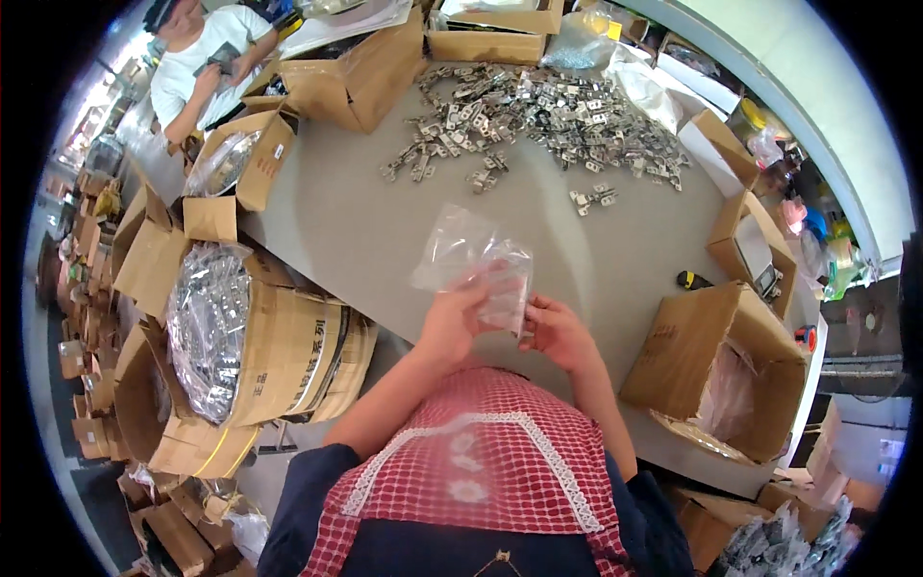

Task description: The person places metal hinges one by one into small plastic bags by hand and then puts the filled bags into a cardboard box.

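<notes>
- Clear plastic bag (481,255): held over the near part of the table, its long axis slanting from the right hand away toward the far left, loose end pointing that way.
- Left hand (457,322) grasps it, fingers showing through the film; right hand (560,335) pinches its near right edge.
- Gray table (356,212): metal parts (586,115) heaped beyond the bag, cardboard box (673,351) to the right.
- Room: carton (288,356) at left; co-worker in a white shirt (183,82) at far left.

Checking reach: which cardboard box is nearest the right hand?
The open box with pinkish plastic inside, rightward of the right hand; other boxes stand farther off.
</notes>
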Demonstrator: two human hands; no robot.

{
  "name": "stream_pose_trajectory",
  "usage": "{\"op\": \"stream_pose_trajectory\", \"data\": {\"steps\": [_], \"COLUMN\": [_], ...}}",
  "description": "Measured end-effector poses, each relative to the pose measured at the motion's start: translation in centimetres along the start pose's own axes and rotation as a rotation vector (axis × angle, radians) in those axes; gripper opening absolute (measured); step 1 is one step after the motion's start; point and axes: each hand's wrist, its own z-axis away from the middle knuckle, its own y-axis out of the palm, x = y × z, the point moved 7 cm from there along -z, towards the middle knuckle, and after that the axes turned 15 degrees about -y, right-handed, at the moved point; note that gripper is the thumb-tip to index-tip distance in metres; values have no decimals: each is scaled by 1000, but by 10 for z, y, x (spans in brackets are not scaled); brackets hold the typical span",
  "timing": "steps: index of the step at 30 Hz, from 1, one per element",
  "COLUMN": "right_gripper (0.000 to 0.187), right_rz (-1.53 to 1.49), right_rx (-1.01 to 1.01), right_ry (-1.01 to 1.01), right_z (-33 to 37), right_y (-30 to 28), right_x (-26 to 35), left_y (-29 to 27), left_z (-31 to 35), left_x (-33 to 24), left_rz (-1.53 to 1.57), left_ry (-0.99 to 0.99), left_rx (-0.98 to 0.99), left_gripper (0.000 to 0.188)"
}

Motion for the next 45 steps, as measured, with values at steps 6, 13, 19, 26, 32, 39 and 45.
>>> {"op": "stream_pose_trajectory", "data": {"steps": [6, 13, 19, 26, 32, 39, 45], "right_gripper": [24, 11, 12, 12, 17, 15, 35], "right_rz": [93, 430, 624, 428, 1184, 1621, 1755], "right_rx": [-152, -160, 41, 42, -159, -155, 200], "right_ry": [-105, -232, -233, -102, -743, -974, -790], "right_z": [6, 18, 20, 24, 23, 12, -18], "right_y": [-14, -3, 51, 42, 32, 53, 49], "right_x": [23, 38, 37, 31, 51, 69, 42], "left_y": [-43, -31, 29, 14, 7, 5, 15], "left_z": [0, 49, 20, 11, 12, 14, 3], "left_x": [-14, -66, -15, 5, 1, -7, 1], "left_rz": [-11, -1182, -1588, -1013, -1036, -1699, -1676], "left_ry": [6, 715, 257, 95, 312, 746, 569], "left_rx": [-152, -864, -389, -86, -319, -651, -587], "left_gripper": [46, 34, 19, 29, 19, 17, 17]}}
